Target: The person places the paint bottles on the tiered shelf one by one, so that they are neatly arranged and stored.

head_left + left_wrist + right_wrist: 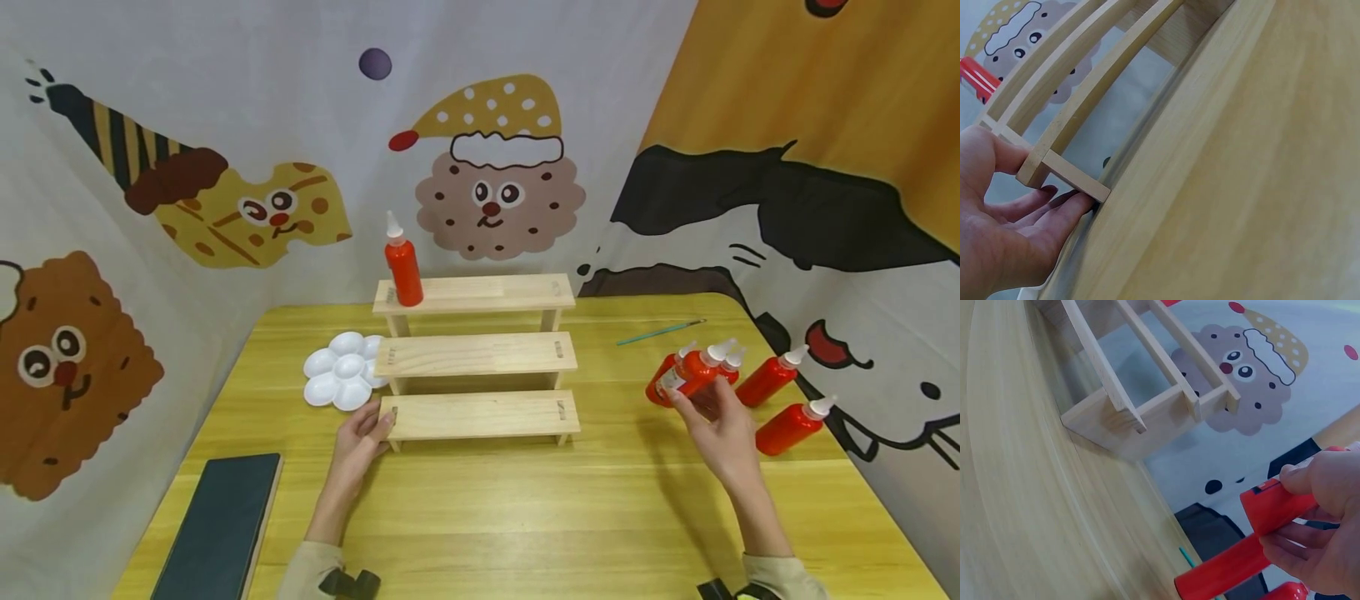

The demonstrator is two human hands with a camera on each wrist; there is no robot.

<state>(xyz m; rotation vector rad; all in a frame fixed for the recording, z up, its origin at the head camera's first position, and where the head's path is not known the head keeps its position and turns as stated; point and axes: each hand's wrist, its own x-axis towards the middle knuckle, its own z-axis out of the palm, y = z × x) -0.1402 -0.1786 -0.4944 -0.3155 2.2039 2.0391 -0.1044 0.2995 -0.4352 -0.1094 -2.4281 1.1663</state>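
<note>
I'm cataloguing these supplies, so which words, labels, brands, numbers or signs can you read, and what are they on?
No text can be read in any view.
Label on the red bottle in the right hand: too small and blurred to read.
Marks at the step ends of the wooden stand: too small to tell whether they are writing.
Dark book: no lettering visible on its cover.
</note>
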